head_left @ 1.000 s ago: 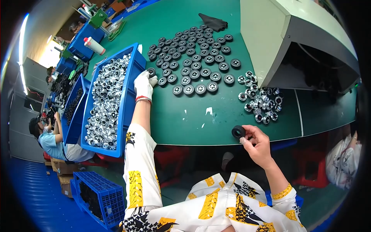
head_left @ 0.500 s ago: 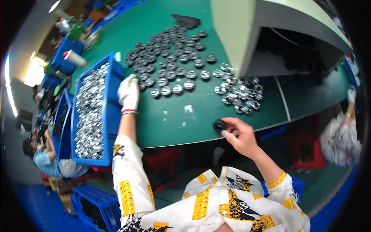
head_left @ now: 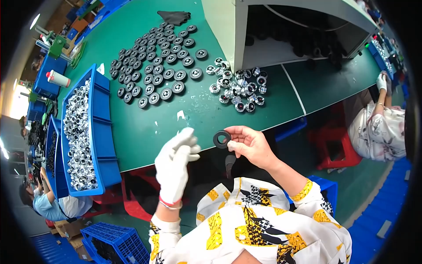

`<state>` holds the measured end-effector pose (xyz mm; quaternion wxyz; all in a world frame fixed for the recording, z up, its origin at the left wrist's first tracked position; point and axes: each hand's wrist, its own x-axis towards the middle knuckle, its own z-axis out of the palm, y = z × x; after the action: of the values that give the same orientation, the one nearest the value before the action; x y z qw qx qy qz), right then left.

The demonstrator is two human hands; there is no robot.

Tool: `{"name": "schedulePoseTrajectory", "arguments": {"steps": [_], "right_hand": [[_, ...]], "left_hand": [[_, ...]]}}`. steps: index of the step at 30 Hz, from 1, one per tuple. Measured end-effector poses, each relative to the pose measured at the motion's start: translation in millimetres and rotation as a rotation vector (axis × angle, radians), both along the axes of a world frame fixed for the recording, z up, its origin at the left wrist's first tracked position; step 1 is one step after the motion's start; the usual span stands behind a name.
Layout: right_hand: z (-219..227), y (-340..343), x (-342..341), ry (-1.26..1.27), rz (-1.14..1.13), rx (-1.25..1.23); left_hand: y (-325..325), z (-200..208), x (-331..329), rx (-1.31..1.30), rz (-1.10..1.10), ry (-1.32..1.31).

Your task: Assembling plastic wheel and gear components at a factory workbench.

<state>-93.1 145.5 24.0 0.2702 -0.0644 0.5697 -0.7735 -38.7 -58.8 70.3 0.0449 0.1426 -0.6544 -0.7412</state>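
My bare right hand (head_left: 250, 147) pinches a black rubber ring (head_left: 216, 139) between thumb and fingers, just off the table's front edge. Left of it is my left hand (head_left: 173, 165) in a white glove, its fingers loosely bent and apart, with nothing seen in them; it does not touch the ring. Beyond both hands lie many small black wheels (head_left: 166, 94) with shiny hubs, in rough rows on the green table (head_left: 140, 152). A loose heap of shiny silver hubs (head_left: 241, 89) sits to the right of the wheels.
A blue bin (head_left: 102, 132) full of silver parts stands at the left. A pale machine housing (head_left: 220, 31) with dark pieces inside rises at the back right. A black cloth (head_left: 175, 17) lies far back. Co-workers sit at left and right, near a red stool (head_left: 334, 152).
My left hand has come back from the wheels beside the blue bin toward the ring. My right hand still holds the ring. The view has shifted, too.
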Motion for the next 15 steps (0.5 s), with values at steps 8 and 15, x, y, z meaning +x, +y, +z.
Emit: {"name": "schedulePoseTrajectory", "arguments": {"steps": [8,15], "right_hand": [[-5.9,13.1,19.0,-0.157,0.006,-0.082],[-8.6,15.6,28.2,-0.186,0.013,-0.077]], "left_hand": [[32.9,-27.0,35.2,0.161,-0.025,-0.101],[36.5,-27.9,40.0,0.117,-0.053,-0.173]]}}
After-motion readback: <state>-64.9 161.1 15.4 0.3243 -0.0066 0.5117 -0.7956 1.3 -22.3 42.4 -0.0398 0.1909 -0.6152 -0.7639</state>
